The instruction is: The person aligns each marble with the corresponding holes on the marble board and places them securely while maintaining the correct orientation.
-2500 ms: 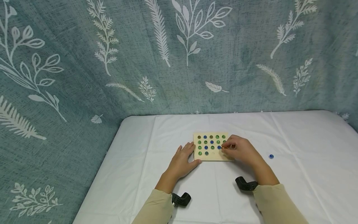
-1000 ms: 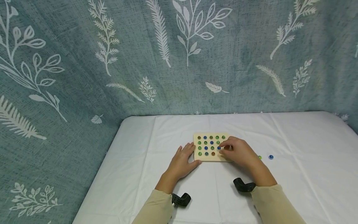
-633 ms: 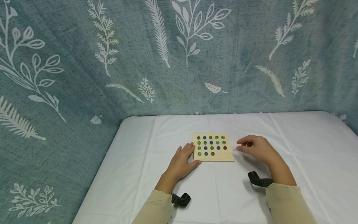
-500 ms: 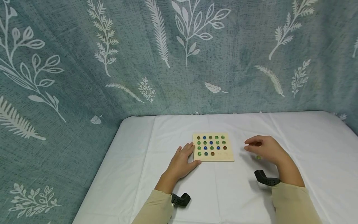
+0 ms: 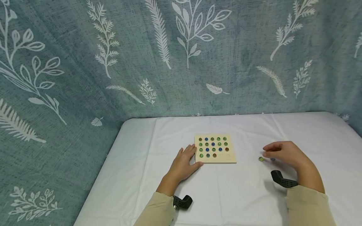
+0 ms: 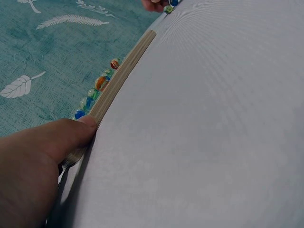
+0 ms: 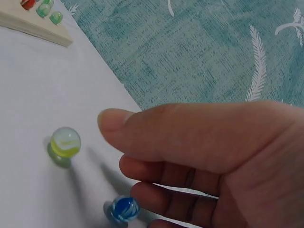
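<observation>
A pale wooden board [image 5: 230, 159] lies mid-table, with rows of green, blue and brown glass marbles in its hollows. Two bare hollows show at the right of its front row. My left hand [image 5: 182, 163] rests against the board's left side with fingers spread; in the left wrist view its thumb [image 6: 71, 135] presses the front edge. To the right of the board lie a clear yellow-green marble [image 7: 66, 141] and a blue marble [image 7: 125, 208]. Over them is my right hand [image 5: 287, 153], fingers loosely bent around nothing, fingertips right beside the blue marble.
A white cloth [image 5: 215, 194] covers the table under everything. Behind it hangs a teal curtain [image 5: 181, 91] with white leaf prints. Black wrist cameras sit on both wrists, the right one [image 5: 282, 180] low over the cloth.
My right hand has left the board and moved right, to the loose marbles. A brown marble now sits third in the front row. My left hand stays where it was.
</observation>
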{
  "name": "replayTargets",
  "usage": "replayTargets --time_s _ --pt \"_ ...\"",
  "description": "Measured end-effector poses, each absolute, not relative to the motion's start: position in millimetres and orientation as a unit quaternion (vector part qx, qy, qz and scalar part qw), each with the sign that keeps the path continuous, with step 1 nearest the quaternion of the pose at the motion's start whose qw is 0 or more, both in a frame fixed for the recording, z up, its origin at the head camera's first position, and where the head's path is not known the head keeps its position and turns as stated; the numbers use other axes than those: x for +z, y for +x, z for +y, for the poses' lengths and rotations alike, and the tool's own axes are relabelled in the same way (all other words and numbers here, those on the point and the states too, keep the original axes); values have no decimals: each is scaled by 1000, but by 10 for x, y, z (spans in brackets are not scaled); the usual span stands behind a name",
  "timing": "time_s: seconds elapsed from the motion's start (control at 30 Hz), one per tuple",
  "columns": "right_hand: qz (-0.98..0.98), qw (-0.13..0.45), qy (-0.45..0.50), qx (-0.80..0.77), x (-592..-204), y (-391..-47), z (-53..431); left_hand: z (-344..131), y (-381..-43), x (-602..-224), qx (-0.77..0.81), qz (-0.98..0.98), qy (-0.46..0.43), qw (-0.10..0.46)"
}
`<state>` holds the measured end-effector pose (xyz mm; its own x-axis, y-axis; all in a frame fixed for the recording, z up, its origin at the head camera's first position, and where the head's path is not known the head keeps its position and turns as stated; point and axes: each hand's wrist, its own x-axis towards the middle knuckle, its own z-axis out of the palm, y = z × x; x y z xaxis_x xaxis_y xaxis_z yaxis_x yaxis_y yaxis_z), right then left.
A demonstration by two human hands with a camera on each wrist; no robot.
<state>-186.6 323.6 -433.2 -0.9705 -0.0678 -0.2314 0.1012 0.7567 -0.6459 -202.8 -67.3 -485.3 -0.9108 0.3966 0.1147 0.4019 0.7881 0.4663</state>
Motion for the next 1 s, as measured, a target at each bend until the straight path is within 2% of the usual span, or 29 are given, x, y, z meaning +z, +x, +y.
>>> replayTargets --time_s 1.0 --pt "935 125 -34 -330 -4459 -1860 3189 -664 -2023 -4856 -253 -946 -203 -2"
